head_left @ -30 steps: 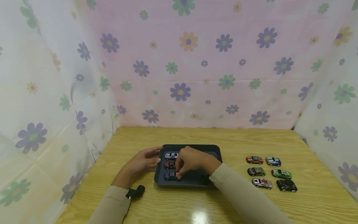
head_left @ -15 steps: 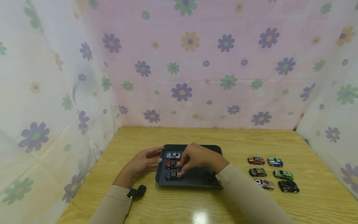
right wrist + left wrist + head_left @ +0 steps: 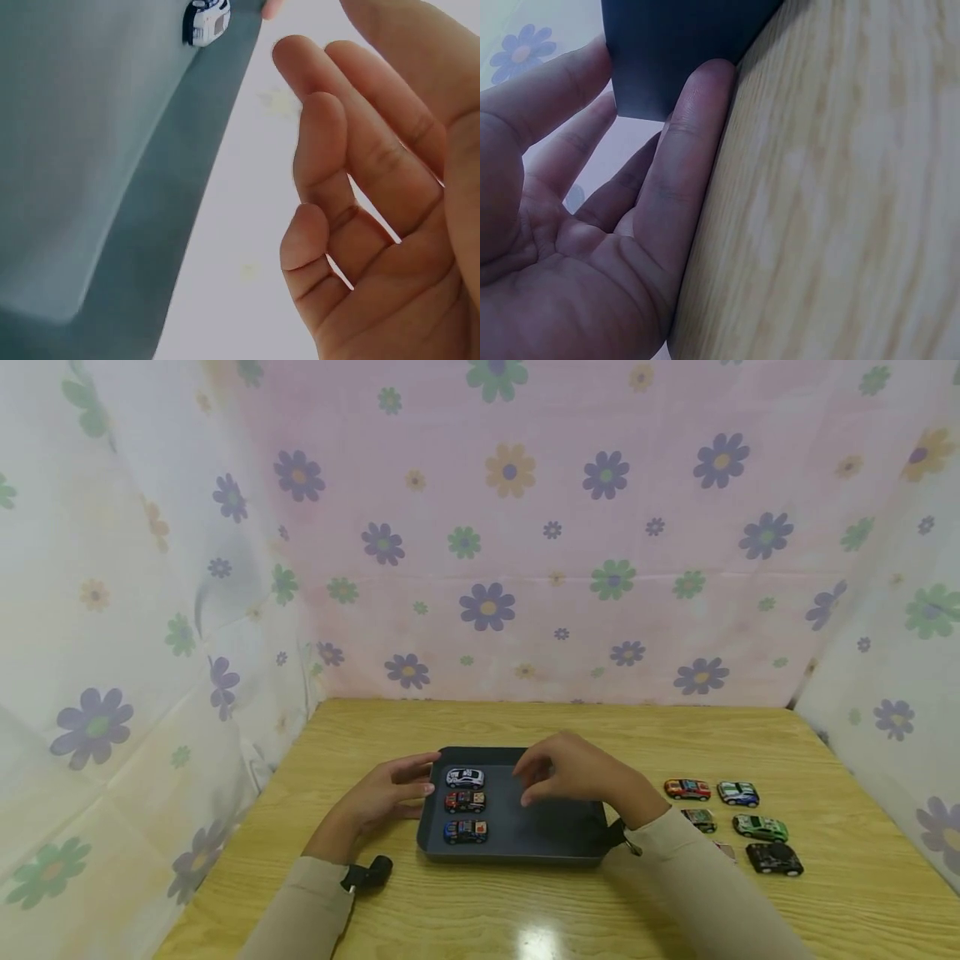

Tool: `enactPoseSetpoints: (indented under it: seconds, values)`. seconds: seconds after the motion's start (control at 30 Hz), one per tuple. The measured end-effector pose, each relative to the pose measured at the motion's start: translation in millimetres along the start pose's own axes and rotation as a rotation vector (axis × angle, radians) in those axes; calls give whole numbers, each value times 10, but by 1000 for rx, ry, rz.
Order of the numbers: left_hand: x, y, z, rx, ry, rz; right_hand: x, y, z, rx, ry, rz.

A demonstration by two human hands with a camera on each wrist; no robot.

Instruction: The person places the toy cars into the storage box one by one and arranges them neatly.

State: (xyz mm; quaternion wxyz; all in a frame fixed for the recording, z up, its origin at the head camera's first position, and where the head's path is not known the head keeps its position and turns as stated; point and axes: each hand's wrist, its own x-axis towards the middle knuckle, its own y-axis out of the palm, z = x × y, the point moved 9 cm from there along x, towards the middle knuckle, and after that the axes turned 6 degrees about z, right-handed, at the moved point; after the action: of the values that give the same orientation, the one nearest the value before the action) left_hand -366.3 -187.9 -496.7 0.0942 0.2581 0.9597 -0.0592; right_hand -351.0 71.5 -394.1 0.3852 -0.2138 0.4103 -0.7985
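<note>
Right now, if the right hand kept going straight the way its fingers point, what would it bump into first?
Probably the white toy car at the far left of the dark tray. The right hand hovers above, so depth is uncertain.

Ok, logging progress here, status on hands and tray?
Left hand open against tray edge. Right hand empty above tray. Three toy cars in tray. Nothing in the way.

- The tray [image 3: 555,839] sits on the worktop [image 3: 480,910].
- Three toy cars [image 3: 465,804] stand in a column inside the tray, at its left end.
- The left hand [image 3: 378,797] touches the tray's left edge.
- The right hand [image 3: 573,772] hangs above the tray.
- More cars [image 3: 750,827] lie right of the tray.
</note>
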Motion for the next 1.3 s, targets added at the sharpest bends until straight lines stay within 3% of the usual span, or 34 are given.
enactPoseSetpoints:
  seconds: [0.37,0.87,1.3]
  values:
    - [-8,-2,-5,8,-11,-14,-552,-342,-134,-58,-5,-154]
    - [30,4,23,-21,21,28,-1260,-690,-532,-189,144,-386]
    - [13,8,-3,6,20,9,-1660,-855,-944,-147,341,-404]
